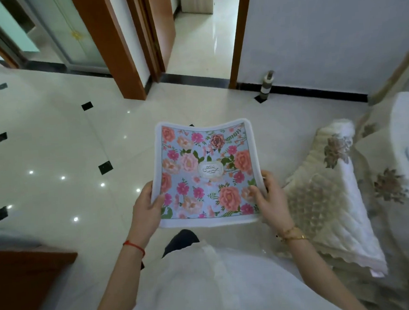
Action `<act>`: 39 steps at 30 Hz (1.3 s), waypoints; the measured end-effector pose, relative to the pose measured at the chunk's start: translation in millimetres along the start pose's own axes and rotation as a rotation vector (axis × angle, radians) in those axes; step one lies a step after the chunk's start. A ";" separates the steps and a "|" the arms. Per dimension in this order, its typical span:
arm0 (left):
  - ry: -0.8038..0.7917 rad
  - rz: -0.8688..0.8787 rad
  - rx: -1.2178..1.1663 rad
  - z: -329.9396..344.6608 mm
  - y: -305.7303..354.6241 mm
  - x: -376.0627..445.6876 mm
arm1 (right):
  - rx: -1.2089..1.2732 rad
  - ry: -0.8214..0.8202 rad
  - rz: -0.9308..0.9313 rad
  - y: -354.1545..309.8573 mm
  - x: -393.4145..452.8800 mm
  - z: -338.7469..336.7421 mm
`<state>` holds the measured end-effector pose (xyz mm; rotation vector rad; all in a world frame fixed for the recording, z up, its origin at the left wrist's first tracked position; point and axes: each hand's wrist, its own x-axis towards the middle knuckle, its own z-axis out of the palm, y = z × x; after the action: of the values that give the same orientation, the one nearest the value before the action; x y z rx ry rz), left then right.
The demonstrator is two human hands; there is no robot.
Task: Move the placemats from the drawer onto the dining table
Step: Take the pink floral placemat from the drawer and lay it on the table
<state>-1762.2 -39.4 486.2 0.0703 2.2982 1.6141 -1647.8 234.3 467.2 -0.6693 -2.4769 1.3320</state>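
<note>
I hold a floral placemat (206,171) flat in front of me above the tiled floor. It has a pale blue ground, pink and orange flowers and a white border, and its far edge sags a little. My left hand (147,208) grips its near left corner, thumb on top. My right hand (269,198) grips the near right corner the same way. No drawer or dining table is in view.
A sofa with cream quilted covers (329,194) stands close on the right. A brown wooden furniture corner (25,276) juts in at the lower left. Ahead are wooden door frames (116,52) and an open doorway (205,38). A small bottle (266,85) stands by the wall.
</note>
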 end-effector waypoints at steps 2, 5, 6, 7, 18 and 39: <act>-0.023 -0.010 -0.005 12.5 7.4 38.8 | 0.029 0.006 0.042 7.3 33.4 3.6; -0.066 -0.005 -0.012 36.3 21.6 101.3 | 0.054 0.048 0.106 20.6 85.5 10.7; -0.084 -0.002 -0.011 44.1 26.7 125.0 | 0.051 0.061 0.117 25.0 104.3 12.0; -0.105 0.003 -0.009 51.6 33.1 149.5 | 0.051 0.078 0.132 27.7 124.1 12.0; -0.474 0.204 0.098 184.4 184.4 441.2 | 0.054 0.440 0.294 39.0 361.3 -56.9; -0.885 0.293 0.149 636.2 395.4 690.7 | -0.014 0.803 0.517 216.5 644.7 -347.3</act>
<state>-2285.0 835.1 493.1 0.9799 1.7257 1.1578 -1997.8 912.9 479.5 -1.5550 -1.7115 0.8988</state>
